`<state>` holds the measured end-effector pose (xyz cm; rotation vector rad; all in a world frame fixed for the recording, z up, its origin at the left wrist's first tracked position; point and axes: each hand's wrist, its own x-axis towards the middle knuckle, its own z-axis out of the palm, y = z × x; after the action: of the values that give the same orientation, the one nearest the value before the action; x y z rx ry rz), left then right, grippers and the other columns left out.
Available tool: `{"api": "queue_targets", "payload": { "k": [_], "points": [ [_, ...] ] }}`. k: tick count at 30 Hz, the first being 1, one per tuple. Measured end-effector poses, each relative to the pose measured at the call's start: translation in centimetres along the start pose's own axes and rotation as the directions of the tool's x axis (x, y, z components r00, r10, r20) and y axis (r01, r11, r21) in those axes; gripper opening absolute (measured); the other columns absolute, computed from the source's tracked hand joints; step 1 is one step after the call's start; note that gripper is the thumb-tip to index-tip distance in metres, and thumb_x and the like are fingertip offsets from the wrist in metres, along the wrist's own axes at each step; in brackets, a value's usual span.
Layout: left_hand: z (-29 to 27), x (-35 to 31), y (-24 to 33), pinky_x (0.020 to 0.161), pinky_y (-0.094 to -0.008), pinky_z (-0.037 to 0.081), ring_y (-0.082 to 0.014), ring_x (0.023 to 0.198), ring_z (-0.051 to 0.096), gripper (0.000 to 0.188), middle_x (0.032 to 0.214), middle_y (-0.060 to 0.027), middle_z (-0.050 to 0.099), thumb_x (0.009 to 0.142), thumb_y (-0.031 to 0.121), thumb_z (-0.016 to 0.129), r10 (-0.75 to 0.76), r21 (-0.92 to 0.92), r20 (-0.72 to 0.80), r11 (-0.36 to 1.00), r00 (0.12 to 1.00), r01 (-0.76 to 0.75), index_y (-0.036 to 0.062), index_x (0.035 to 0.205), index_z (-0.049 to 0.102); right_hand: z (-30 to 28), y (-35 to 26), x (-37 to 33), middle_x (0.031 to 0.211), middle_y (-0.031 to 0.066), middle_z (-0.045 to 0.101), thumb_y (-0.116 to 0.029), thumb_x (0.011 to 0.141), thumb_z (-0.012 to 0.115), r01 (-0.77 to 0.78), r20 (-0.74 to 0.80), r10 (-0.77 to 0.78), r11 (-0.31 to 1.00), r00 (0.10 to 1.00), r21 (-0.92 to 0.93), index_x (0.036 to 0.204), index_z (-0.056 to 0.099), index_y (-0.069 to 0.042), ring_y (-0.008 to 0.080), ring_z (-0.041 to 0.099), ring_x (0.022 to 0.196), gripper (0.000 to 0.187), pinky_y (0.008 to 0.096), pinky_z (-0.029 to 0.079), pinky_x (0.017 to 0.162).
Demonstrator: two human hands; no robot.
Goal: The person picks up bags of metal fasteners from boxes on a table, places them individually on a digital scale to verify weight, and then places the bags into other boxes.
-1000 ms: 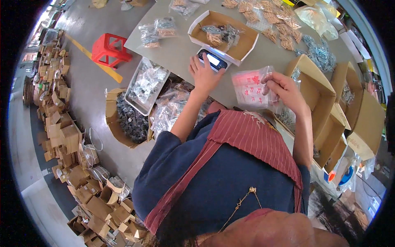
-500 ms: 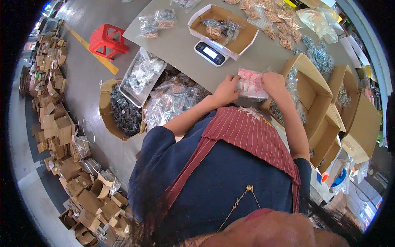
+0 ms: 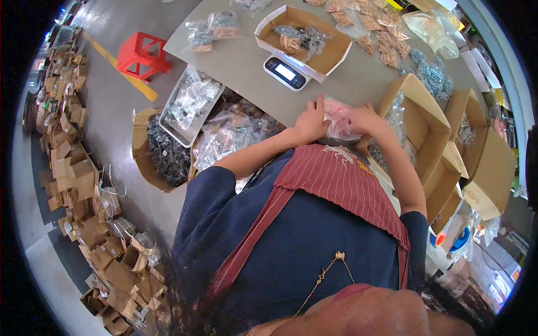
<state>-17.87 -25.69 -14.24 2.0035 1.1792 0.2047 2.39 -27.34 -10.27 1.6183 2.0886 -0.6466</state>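
- Both hands press on a small clear bag [image 3: 340, 119] with pink inside, at the near edge of the tabletop [image 3: 246, 61]
- The left hand [image 3: 311, 121] and right hand [image 3: 363, 119] have fingers curled on it
- It looks like closing the bag; next needs a firm pinch
- A little scale [image 3: 286, 73] sits just beside a flat brown box [image 3: 302, 35] holding small packets
- An open box [image 3: 412, 120] at the right edge has clear bags inside

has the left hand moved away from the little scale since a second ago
Yes. The left hand has left the scale, coming back toward the body onto the clear bag at the table's near edge.
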Motion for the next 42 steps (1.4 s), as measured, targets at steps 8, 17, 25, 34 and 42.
{"api": "queue_targets", "payload": {
  "k": [8, 17, 25, 34, 42],
  "points": [
    [0.7, 1.0, -1.0, 0.080, -0.0552, 0.051, -0.0533, 0.093, 0.059, 0.074, 0.125, -0.0336, 0.044, 0.083, 0.023, 0.065, 0.041, -0.022, -0.037, 0.999, 0.998, -0.041, 0.0014, 0.143, 0.026, -2.8, -0.3, -1.9, 0.092, 0.0193, 0.069, -0.019, 0.070, 0.063, -0.072, -0.091, 0.068, 0.997, 0.993, -0.035, 0.094, 0.071, -0.003, 0.0387, 0.065, 0.090, 0.029, 0.0471, 0.046, 0.090],
    [0.0, 0.5, -1.2, 0.086, -0.0534, 0.050, -0.0522, 0.101, 0.056, 0.073, 0.129, -0.0309, 0.042, 0.082, 0.021, 0.068, 0.055, -0.080, -0.054, 0.995, 0.997, -0.059, 0.0037, 0.142, 0.029, -2.4, 3.2, -4.2, 0.084, 0.0204, 0.069, -0.021, 0.072, 0.065, -0.111, -0.387, 0.131, 0.991, 0.913, 0.073, 0.080, 0.072, -0.003, 0.0388, 0.065, 0.086, 0.021, 0.0442, 0.049, 0.087],
    [-0.3, 0.2, -1.0, 0.087, -0.0514, 0.050, -0.0487, 0.105, 0.056, 0.069, 0.129, -0.0281, 0.044, 0.082, 0.022, 0.068, 0.053, -0.052, -0.054, 0.997, 0.997, -0.056, 0.0080, 0.140, 0.034, -1.0, 1.1, 0.8, 0.087, 0.0198, 0.070, -0.020, 0.069, 0.064, -0.039, 0.104, 0.040, 0.999, 0.994, -0.011, 0.083, 0.073, -0.003, 0.0361, 0.069, 0.083, 0.024, 0.0438, 0.055, 0.074],
    [0.4, -1.1, -1.6, 0.083, -0.0489, 0.053, -0.0435, 0.096, 0.062, 0.071, 0.133, -0.0257, 0.041, 0.080, 0.013, 0.065, 0.038, -0.269, -0.142, 0.960, 0.989, -0.076, 0.0052, 0.142, 0.032, -1.9, 2.5, -0.9, 0.089, 0.0193, 0.068, -0.019, 0.067, 0.065, 0.174, -0.470, -0.017, 0.940, 0.883, 0.293, 0.085, 0.068, -0.001, 0.0377, 0.065, 0.077, 0.025, 0.0431, 0.053, 0.071],
    [0.2, 1.2, 1.8, 0.086, -0.0430, 0.054, -0.0367, 0.104, 0.063, 0.081, 0.153, -0.0229, 0.024, 0.080, 0.004, 0.064, 0.498, -0.029, 0.079, 0.867, 0.863, -0.498, 0.0314, 0.150, 0.034, -5.7, 5.3, -7.3, 0.092, 0.0095, 0.069, -0.012, 0.091, 0.060, 0.360, -0.657, 0.395, 0.601, 0.642, 0.713, 0.114, 0.064, 0.000, 0.0167, 0.065, 0.078, 0.026, 0.0303, 0.053, 0.073]
  ]
}}
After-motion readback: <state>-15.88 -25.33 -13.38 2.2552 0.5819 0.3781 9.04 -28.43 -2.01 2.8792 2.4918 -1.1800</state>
